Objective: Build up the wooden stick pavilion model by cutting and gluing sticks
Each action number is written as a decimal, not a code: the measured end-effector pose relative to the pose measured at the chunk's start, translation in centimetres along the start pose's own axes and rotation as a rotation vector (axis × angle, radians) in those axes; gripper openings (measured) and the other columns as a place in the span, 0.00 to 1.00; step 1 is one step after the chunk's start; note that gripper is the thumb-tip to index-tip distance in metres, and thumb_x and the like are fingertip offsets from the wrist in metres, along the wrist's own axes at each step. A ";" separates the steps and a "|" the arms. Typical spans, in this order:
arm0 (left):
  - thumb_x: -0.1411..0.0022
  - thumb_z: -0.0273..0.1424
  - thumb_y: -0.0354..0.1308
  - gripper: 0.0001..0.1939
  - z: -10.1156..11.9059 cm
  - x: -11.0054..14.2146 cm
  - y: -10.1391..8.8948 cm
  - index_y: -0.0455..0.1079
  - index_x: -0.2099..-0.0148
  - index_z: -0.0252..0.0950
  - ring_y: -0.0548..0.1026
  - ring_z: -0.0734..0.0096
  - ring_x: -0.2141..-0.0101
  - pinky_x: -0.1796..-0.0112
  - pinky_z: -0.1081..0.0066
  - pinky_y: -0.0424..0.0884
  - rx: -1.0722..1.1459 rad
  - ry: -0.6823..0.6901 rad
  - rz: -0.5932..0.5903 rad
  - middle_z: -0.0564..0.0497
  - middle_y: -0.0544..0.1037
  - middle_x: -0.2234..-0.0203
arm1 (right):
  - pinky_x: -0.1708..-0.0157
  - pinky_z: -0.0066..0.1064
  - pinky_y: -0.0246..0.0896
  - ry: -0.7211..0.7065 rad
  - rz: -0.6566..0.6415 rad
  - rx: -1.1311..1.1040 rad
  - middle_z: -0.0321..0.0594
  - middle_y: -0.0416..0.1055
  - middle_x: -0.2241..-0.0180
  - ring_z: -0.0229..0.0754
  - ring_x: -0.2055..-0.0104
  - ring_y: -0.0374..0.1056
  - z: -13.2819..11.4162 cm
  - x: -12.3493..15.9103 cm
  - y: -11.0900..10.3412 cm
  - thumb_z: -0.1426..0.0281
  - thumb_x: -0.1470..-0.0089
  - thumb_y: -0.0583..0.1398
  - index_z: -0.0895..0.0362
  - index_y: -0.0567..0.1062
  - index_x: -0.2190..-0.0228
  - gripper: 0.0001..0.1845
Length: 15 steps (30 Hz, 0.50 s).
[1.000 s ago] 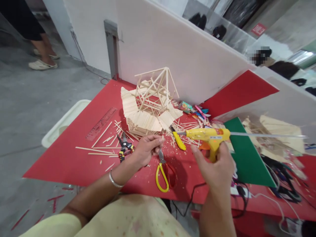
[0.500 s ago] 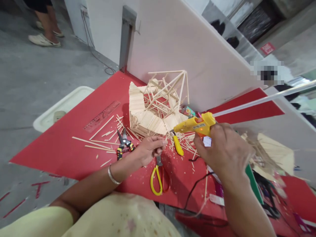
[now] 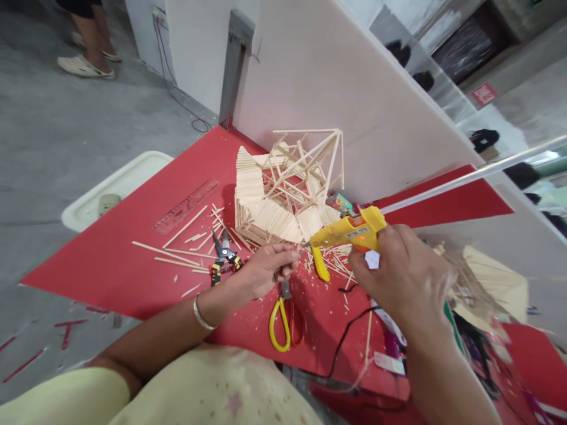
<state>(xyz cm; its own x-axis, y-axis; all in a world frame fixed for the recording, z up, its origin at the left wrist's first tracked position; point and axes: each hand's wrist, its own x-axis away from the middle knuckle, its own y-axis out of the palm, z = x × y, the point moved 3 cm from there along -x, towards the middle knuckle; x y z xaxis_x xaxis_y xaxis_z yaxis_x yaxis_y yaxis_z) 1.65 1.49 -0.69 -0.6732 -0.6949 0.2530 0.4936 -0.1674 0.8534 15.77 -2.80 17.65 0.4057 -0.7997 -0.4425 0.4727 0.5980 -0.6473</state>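
My right hand [image 3: 403, 271] is wrapped round a yellow hot glue gun [image 3: 349, 231], with a long white glue stick [image 3: 443, 183] sticking out of its back. Its nozzle points left, close to the fingertips of my left hand [image 3: 275, 268]. The left fingers are pinched together; whatever sits between them is too small to make out. Just beyond stands a model built of thin wooden sticks [image 3: 270, 215], with an open frame on top. Below my left hand lie yellow-handled scissors [image 3: 280, 324]. A yellow-handled cutter [image 3: 321, 264] lies partly under the glue gun.
Black-and-yellow pliers [image 3: 225, 257], loose wooden sticks [image 3: 172, 248] and a clear ruler [image 3: 186, 206] lie on the red tabletop [image 3: 106, 248]. A black cord [image 3: 349, 330] runs below my right hand. A white panel [image 3: 301, 71] rises behind. A person's legs [image 3: 91, 44] stand at far left.
The glue gun has tipped down and left, bringing its nozzle nearer my left fingertips and over the cutter's blade end. My left hand keeps its pinch. The whole view has shifted slightly.
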 end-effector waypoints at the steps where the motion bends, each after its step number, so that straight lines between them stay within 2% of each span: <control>1: 0.54 0.35 0.75 0.18 -0.1 0.1 0.0 0.71 0.69 0.32 0.63 0.85 0.84 0.82 0.81 0.52 0.000 0.001 -0.013 0.55 0.73 0.80 | 0.76 0.33 0.43 0.001 -0.001 -0.006 0.40 0.71 0.70 0.39 0.74 0.61 0.0 0.2 -0.1 0.61 0.45 0.60 0.60 0.72 0.59 0.16; 6: 0.51 0.38 0.74 0.18 -0.6 0.7 0.0 0.72 0.67 0.32 0.66 0.84 0.82 0.81 0.80 0.55 -0.044 0.030 -0.062 0.54 0.75 0.78 | 0.75 0.32 0.47 0.012 0.002 -0.039 0.41 0.72 0.69 0.40 0.72 0.64 -0.1 1.1 -0.1 0.62 0.44 0.60 0.61 0.73 0.60 0.16; 15: 0.52 0.39 0.75 0.19 -0.9 1.1 0.4 0.71 0.69 0.33 0.67 0.83 0.82 0.81 0.80 0.58 -0.099 0.055 -0.065 0.53 0.76 0.78 | 0.76 0.31 0.47 0.035 0.045 -0.096 0.38 0.69 0.74 0.39 0.73 0.64 0.1 1.6 -0.8 0.64 0.44 0.60 0.59 0.72 0.66 0.10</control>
<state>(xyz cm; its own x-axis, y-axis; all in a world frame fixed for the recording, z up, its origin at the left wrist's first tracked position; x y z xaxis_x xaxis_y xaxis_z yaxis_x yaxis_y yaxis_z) 1.61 0.03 -0.43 -0.6757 -0.7172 0.1708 0.5036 -0.2798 0.8174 16.15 -4.49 17.54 0.3964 -0.7747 -0.4925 0.3767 0.6265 -0.6823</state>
